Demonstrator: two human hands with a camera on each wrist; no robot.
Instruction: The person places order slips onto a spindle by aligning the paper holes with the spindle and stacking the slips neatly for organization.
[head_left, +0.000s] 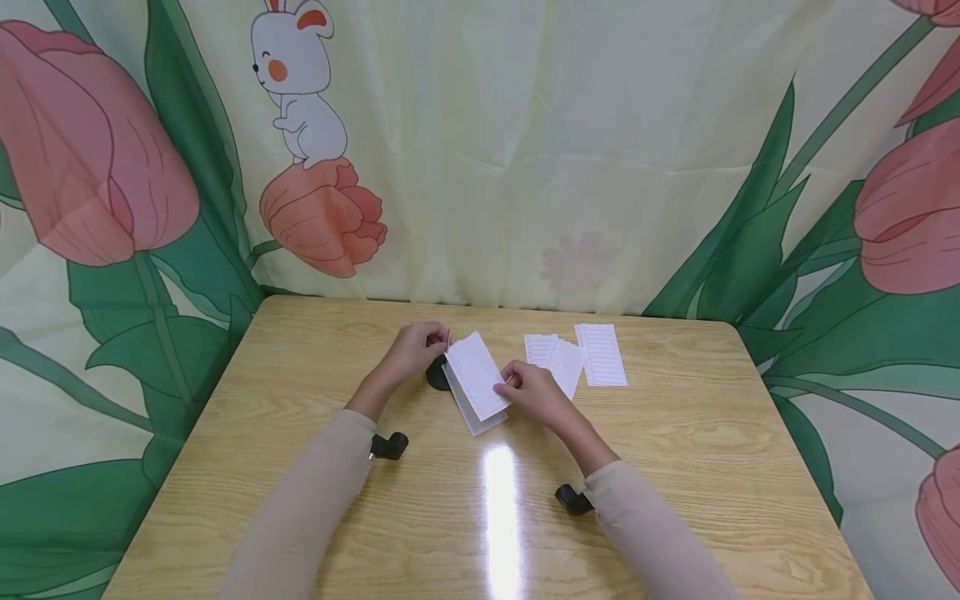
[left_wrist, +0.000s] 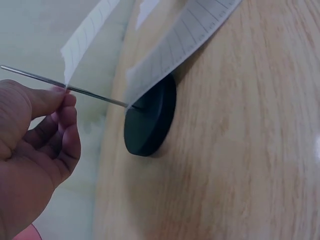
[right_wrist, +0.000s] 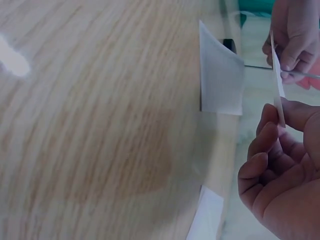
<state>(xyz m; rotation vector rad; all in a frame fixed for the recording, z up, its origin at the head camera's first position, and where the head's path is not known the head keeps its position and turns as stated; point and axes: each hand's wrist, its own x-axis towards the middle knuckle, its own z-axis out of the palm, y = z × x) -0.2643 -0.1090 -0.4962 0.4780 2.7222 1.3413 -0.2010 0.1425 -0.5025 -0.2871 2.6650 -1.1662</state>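
Observation:
A bill spike has a round black base on the table and a thin metal rod rising from it. One lined paper slip is on the rod low down, its edge at the base. Higher up, another lined slip has its torn-looking corner at the rod. My left hand pinches that corner between thumb and fingers, right beside the rod, whose tip extends past them. With thumb and fingers, my right hand pinches the same upper slip near its opposite end.
Several more lined slips lie to the right on the wooden table, some overlapping. Behind the table's far edge hangs a curtain printed with tulips and a rabbit. A black wrist mount sits by the left cuff.

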